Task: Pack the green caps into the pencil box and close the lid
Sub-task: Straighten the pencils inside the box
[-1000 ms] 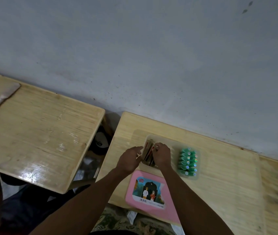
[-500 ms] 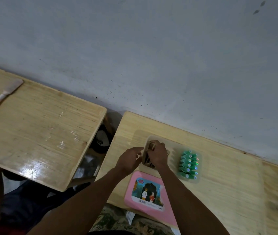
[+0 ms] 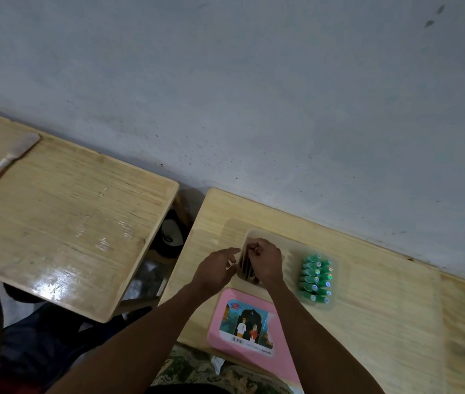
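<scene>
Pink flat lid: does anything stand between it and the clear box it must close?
Yes. Over the left compartment of the clear plastic box, the right hand pinches dark sticks and the open left hand hovers at its edge. Nothing else lies between box and pink flat lid.

Glossy wooden table (image 3: 55, 237), translucent plastic pencil box (image 3: 292, 258), plastic lid (image 3: 282, 362).

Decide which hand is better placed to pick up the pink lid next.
Probably the left hand: it hovers open at the edge of the box, holding nothing, while the right hand grips sticks inside. The lid lies near both.
</scene>
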